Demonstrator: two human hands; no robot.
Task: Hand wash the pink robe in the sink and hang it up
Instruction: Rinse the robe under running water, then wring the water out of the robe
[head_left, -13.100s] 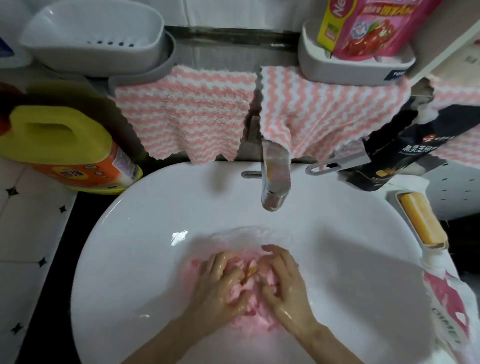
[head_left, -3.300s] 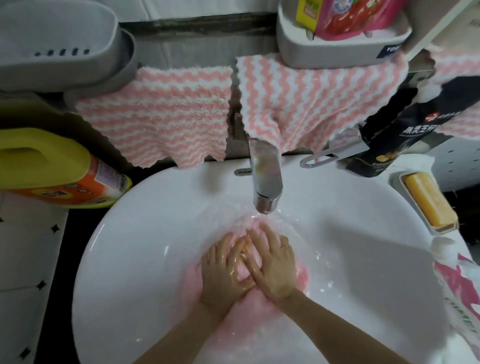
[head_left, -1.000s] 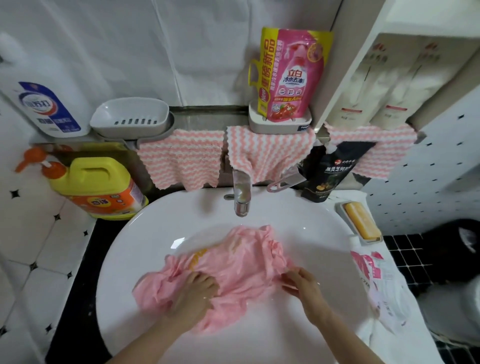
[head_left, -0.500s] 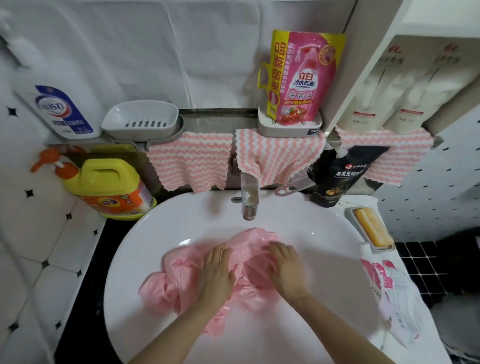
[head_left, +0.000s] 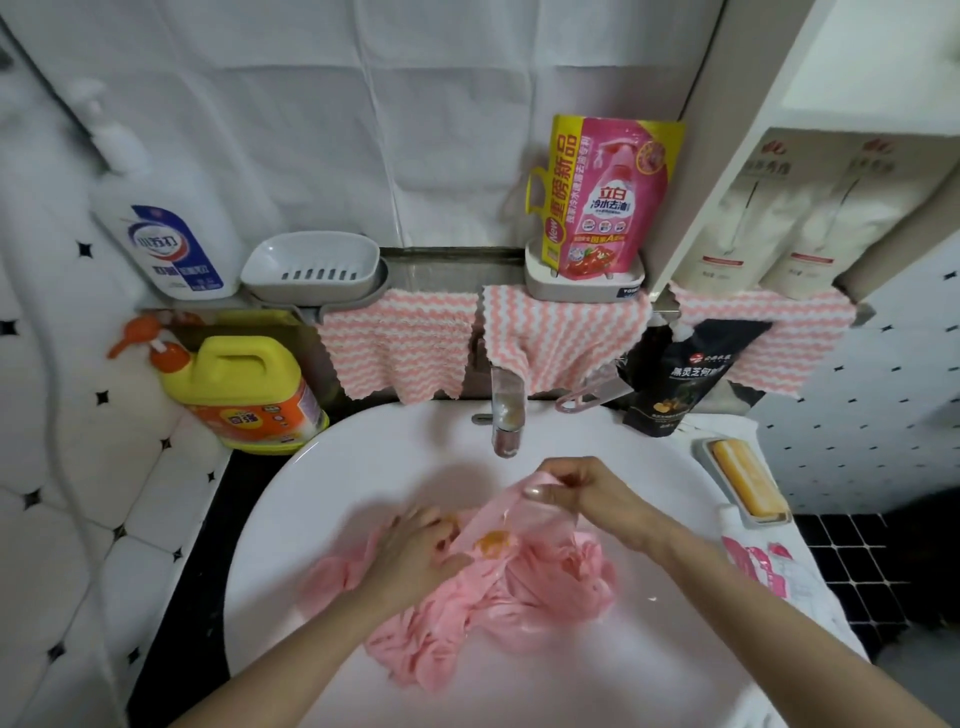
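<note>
The wet pink robe (head_left: 498, 597) lies crumpled in the round white sink (head_left: 322, 488), with a small yellow patch showing near its middle. My right hand (head_left: 576, 488) pinches an edge of the robe and holds it raised just below the faucet (head_left: 506, 415). My left hand (head_left: 415, 545) grips the fabric lower down, left of the yellow patch. The stretch of cloth between both hands is pulled taut.
A yellow detergent jug (head_left: 244, 395) stands left of the sink. A yellow soap bar (head_left: 743, 478) rests in a dish at the right rim. Striped pink cloths (head_left: 400, 348) hang behind the faucet under a shelf holding a grey soap dish (head_left: 311, 265) and a pink refill pouch (head_left: 608, 197).
Half a second ago both hands pressed flat on the robe. Now my right hand has lifted an edge up toward the faucet, and my left hand has closed on the fabric.
</note>
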